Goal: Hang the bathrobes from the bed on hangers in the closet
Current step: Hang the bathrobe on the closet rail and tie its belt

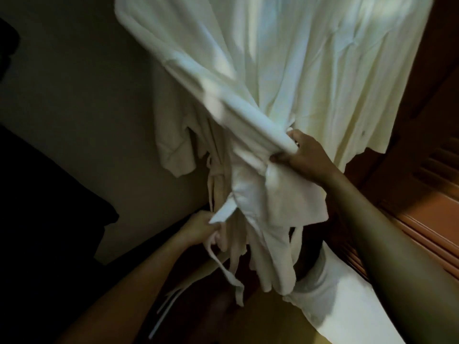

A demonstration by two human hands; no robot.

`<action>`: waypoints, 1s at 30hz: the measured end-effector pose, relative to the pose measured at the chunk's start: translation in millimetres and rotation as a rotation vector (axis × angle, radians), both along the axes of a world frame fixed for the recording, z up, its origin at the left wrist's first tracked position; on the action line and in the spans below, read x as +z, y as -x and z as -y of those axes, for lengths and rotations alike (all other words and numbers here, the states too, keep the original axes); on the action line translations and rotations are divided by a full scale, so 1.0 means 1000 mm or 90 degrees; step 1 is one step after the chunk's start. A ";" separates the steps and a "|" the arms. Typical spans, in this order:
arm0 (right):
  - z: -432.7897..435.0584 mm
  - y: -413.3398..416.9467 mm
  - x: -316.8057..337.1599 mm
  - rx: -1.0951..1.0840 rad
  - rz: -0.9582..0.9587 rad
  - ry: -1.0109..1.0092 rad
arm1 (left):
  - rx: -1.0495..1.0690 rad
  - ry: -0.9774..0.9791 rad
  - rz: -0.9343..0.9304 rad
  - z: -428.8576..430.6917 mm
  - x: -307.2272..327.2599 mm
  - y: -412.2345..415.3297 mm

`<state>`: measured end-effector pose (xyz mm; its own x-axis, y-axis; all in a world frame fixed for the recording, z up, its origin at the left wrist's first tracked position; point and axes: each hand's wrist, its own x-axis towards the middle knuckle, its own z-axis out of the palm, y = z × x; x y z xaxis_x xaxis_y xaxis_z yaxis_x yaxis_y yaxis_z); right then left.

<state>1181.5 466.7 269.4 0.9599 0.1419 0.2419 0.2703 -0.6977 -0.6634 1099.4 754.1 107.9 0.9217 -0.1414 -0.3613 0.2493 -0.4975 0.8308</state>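
Observation:
A white bathrobe (298, 70) hangs in front of me and fills the upper middle of the view. My right hand (300, 155) grips a rolled edge of this bathrobe at waist height. My left hand (201, 227) is lower and to the left, closed on the robe's white belt (223, 213), whose loose end trails down below the hand. Behind it, a second, cream bathrobe (176, 140) hangs against the wall, with one short sleeve showing. No hanger is visible; the tops of both robes are out of frame.
A beige wall (87, 95) stands behind the robes on the left. A brown louvred wooden closet door (427, 194) runs along the right. Dark shapes (37, 219) fill the lower left. The scene is dim and somewhat blurred.

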 end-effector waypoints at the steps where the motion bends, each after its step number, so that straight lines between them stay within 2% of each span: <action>1: 0.008 -0.003 -0.007 -0.002 -0.030 0.056 | 0.065 -0.009 0.008 -0.014 0.000 0.002; 4: 0.040 -0.005 -0.042 0.020 -0.173 0.200 | 0.214 -0.044 0.036 -0.037 -0.004 0.017; 7: 0.079 0.002 -0.093 0.012 -0.269 0.207 | 0.257 -0.029 0.027 -0.041 -0.023 0.048; 10: 0.115 0.014 -0.131 -0.017 -0.279 0.175 | 0.299 -0.079 0.029 -0.053 -0.037 0.090; 14: 0.143 0.022 -0.152 -0.071 -0.223 0.074 | 0.411 -0.171 0.033 -0.073 -0.044 0.131; 18: 0.153 0.037 -0.176 -0.144 -0.271 0.071 | 0.408 -0.198 -0.022 -0.060 -0.052 0.154; 23: 0.112 0.100 -0.205 -0.087 -0.230 0.058 | 0.400 -0.068 -0.068 0.001 -0.054 0.159; 27: 0.049 0.156 -0.205 0.076 -0.223 -0.075 | 0.387 0.072 -0.036 0.065 -0.031 0.147; 30: 0.003 0.185 -0.184 0.240 -0.118 -0.098 | 0.329 0.171 -0.029 0.105 -0.022 0.139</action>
